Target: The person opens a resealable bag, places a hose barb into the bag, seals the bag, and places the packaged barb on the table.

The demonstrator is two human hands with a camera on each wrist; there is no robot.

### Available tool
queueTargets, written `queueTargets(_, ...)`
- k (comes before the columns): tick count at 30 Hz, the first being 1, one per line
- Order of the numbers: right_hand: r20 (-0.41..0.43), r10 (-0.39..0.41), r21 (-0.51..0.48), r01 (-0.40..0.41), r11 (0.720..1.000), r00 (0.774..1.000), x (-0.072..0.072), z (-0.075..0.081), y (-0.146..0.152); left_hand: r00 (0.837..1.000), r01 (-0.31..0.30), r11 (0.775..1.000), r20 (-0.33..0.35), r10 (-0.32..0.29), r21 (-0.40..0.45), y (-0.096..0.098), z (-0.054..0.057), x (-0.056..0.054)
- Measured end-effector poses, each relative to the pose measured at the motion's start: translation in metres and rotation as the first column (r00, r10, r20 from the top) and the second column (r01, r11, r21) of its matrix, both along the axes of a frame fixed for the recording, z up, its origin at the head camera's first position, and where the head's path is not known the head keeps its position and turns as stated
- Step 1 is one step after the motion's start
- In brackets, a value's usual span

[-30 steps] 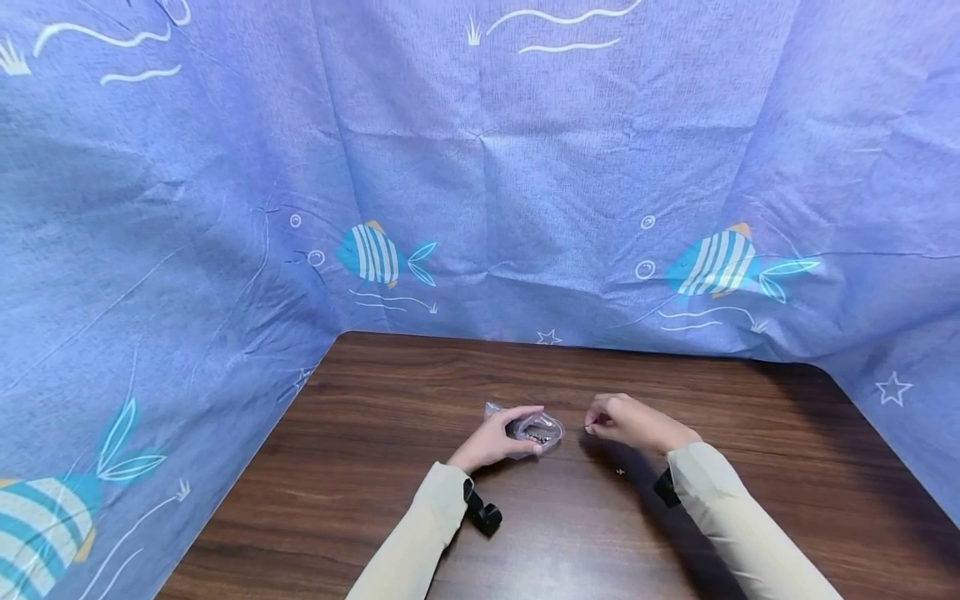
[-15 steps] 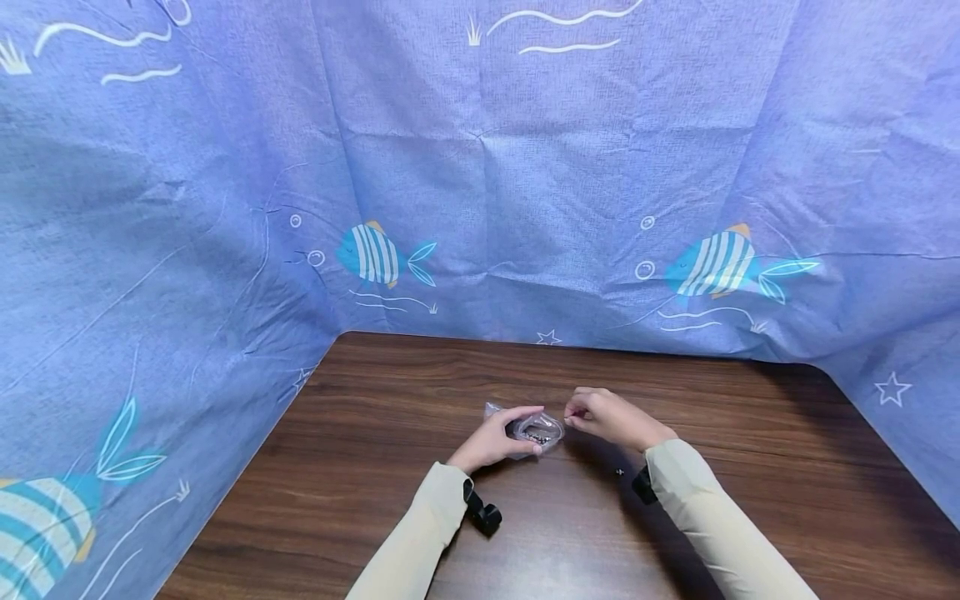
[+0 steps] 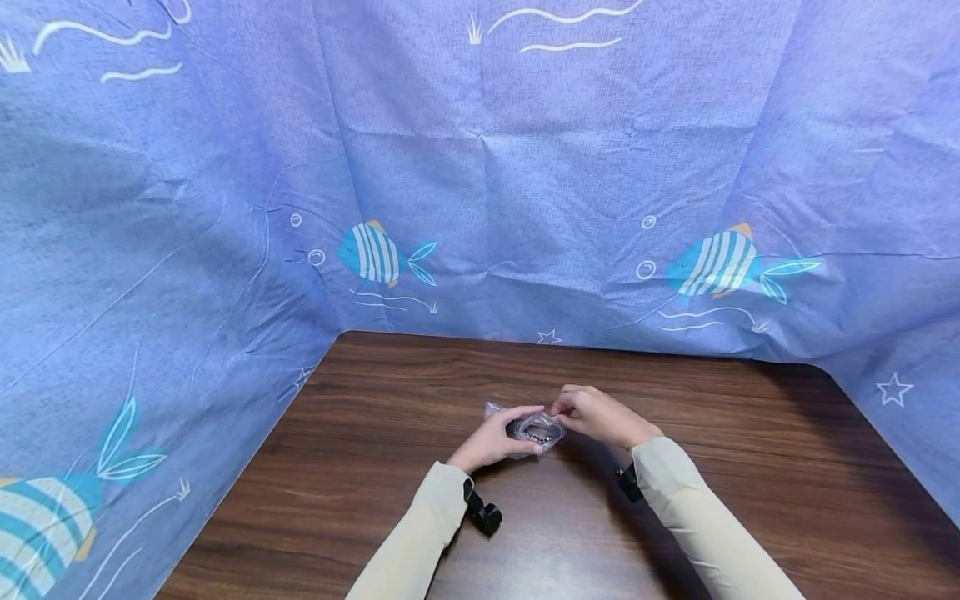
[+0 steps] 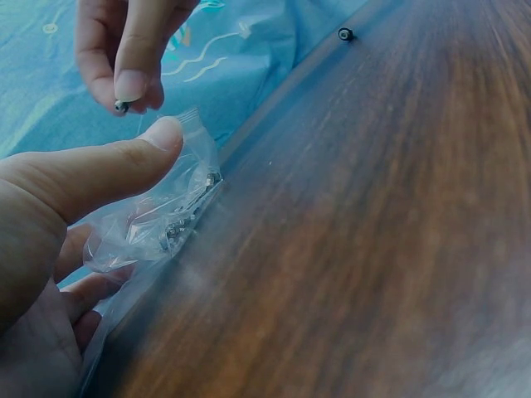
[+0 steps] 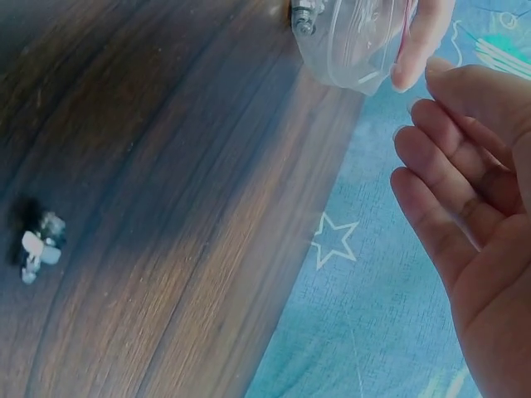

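Note:
A clear zip-top plastic bag (image 3: pixel 550 423) stands on the table with its mouth open, several small metal parts (image 4: pixel 174 232) inside. My left hand (image 3: pixel 497 437) holds it between thumb and curved fingers. Just above the bag's mouth, my right hand (image 3: pixel 600 417) pinches a small metal part (image 4: pixel 122 107) between thumb and forefinger; its exact kind is too small to tell. Another small metal part with white bits (image 5: pixel 41 240) lies on the table, near the right forearm. In the head view the right wrist covers it.
The brown wood-grain table (image 3: pixel 420 367) runs back to a blue cloth (image 3: pixel 555 208) printed with fish, which also hangs at the left and right. Each wrist wears a black camera strap.
My right hand has moved left with the pinched part, from beside the bag to its mouth. The left hand and the bag have stayed in place.

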State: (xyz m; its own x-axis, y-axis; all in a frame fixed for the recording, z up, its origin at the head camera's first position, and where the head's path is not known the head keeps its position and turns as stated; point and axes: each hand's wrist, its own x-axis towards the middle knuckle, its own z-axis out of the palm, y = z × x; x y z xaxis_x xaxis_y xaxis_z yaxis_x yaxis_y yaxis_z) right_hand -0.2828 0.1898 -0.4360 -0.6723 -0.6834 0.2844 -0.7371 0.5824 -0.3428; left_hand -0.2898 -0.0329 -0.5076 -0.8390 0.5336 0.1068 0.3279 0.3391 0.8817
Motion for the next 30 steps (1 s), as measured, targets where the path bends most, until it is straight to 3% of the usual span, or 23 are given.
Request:
queueTargets(15, 0.033, -0.008, 0.018, 0.007, 1.0, 0.999, -0.001, 0.0, 0.002, 1.0, -0.002, 1.0, 0.015, 0.002, 0.0, 0.001, 0.001, 0.001)
queueTargets(30, 0.147, -0.041, 0.053, 0.033, 0.998, 0.988, 0.002, 0.004, 0.026, 1.0, 0.011, 0.999, -0.018, -0.012, -0.053, 0.0, 0.001, -0.001)
